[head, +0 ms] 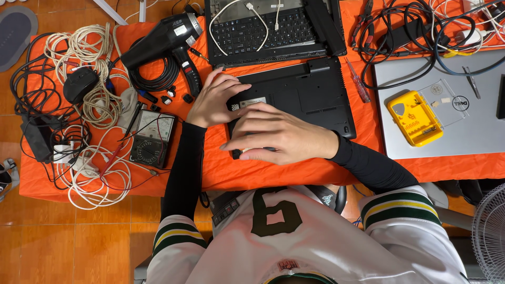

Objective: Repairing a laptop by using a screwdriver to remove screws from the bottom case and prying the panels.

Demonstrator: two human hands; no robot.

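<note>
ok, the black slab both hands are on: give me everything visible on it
The black laptop base lies flat on the orange cloth, underside up as far as one can tell. It looks like matte plastic, with a long raised bar along its far edge and small screw holes near the right side. A pale label sits near its left end. The left hand rests on its left corner; the right hand covers its near-left edge. An opened laptop lies just beyond it.

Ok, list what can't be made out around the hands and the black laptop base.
Head view only:
- Near left corner of the black laptop base: covered by the right hand.
- Whatever the left hand touches: hidden under its fingers.
- Silver laptop: cut off by the right edge.
- Multimeter dial setting: too small.
- Small black parts by the heat gun: too small to identify.
</note>
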